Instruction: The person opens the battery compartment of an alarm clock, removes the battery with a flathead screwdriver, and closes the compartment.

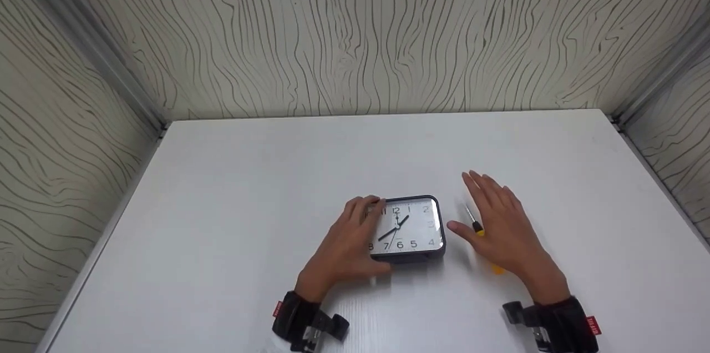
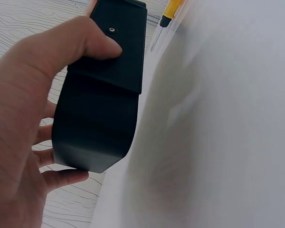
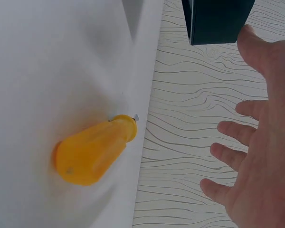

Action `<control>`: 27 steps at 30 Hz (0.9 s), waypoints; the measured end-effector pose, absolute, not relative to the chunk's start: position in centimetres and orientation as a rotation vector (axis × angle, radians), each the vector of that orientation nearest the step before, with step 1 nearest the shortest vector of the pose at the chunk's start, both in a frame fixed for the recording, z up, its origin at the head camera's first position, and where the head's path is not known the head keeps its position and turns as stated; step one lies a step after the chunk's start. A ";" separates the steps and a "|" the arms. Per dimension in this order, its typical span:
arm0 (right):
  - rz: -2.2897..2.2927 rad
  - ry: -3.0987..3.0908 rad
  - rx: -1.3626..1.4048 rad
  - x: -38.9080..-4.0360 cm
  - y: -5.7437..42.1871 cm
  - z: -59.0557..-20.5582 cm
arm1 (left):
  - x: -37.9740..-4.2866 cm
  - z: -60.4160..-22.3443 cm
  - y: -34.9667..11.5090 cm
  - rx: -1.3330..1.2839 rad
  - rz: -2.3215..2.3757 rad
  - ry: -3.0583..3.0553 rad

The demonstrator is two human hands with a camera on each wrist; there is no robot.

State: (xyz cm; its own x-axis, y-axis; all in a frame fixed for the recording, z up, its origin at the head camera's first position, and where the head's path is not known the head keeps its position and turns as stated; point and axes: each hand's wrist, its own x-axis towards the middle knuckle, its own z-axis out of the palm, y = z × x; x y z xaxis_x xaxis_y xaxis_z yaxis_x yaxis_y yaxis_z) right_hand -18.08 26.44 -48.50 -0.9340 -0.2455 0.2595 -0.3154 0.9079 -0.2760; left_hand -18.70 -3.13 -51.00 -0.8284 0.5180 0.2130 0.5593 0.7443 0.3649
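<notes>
A dark-framed square alarm clock (image 1: 416,233) lies face up at the middle of the table, its white dial and black numerals showing. My left hand (image 1: 350,242) grips its left end, fingers over the far edge and thumb along the near side. In the left wrist view that thumb presses the clock's dark casing (image 2: 102,114), near a small screw. My right hand (image 1: 505,233), fingers extended, hovers over a screwdriver (image 1: 497,270) to the right of the clock. The screwdriver's yellow handle (image 3: 92,152) shows in the right wrist view; my right hand partly hides the tool in the head view.
The white table (image 1: 249,175) carries the clock and screwdriver. Wood-grain panels (image 1: 344,36) rise behind it and at both sides, with grey metal posts (image 1: 105,53) at the corners. Each wrist wears a black camera strap (image 1: 566,322).
</notes>
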 end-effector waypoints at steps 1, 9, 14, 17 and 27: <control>0.463 -2.852 0.425 -18.0 26.4 -48.5 | -18.7 -51.0 -3.1 -0.883 -0.641 -2.840; 0.483 -2.824 0.459 -17.8 26.0 -48.4 | -18.9 -51.1 -3.1 -0.892 -0.677 -2.818; 0.502 -2.795 0.487 -17.7 25.8 -48.4 | -19.0 -51.2 -3.0 -0.896 -0.683 -2.811; 0.517 -2.791 0.497 -17.6 25.7 -48.3 | -19.1 -51.2 -3.0 -0.892 -0.687 -2.813; 0.597 -2.749 0.632 -17.5 25.5 -48.1 | -19.0 -51.2 -3.0 -0.880 -0.722 -2.802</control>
State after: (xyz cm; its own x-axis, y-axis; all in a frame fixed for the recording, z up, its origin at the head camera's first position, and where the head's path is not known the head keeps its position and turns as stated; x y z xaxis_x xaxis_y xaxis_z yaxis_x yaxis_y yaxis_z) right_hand -17.53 25.46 -48.07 -0.8721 -0.3583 0.3331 -0.4642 0.8212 -0.3320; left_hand -18.99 -3.00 -51.23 -0.8242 0.5096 0.2472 0.5656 0.7175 0.4066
